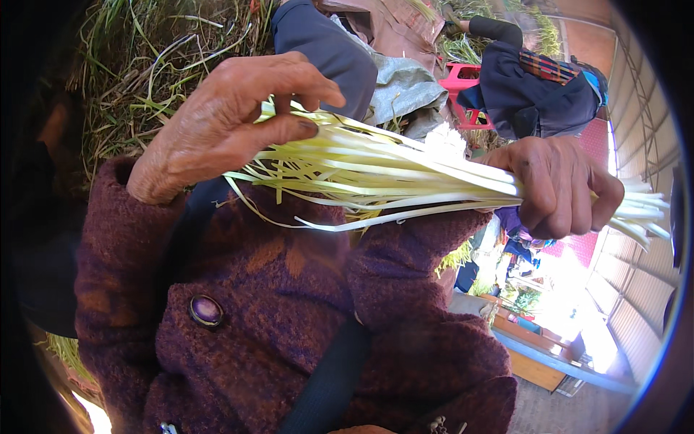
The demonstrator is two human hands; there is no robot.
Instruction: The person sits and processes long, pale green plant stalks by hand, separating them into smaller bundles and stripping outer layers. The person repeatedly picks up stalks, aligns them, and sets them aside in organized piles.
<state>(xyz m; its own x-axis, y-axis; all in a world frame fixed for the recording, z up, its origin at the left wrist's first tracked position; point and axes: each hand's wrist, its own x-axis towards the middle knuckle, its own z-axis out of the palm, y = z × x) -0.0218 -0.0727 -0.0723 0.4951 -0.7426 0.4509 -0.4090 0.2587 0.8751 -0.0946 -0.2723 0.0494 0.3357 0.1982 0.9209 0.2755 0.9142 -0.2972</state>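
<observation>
My right hand [558, 187] is closed around the pale stalks of a bundle of yellow-green leafy stems [379, 168], likely garlic chives. The cut ends stick out to the right of the fist. Towards the left the long, flat leaves fan out, some hanging loose below. My left hand [233, 122] is over the leaf ends, fingers bent and the thumb apart from the index finger, with leaves showing in the gap. Whether its curled fingers touch any leaf is hard to see. Both hands come out of purple-brown woolly sleeves.
Loose green and dry stems [135, 81] lie heaped at the upper left. A grey woven sack [404, 87] and a red plastic stool [461, 89] are beyond the bundle. A person in dark clothing [537, 92] bends near the stool. Another dark-clothed limb [325, 54] is close by.
</observation>
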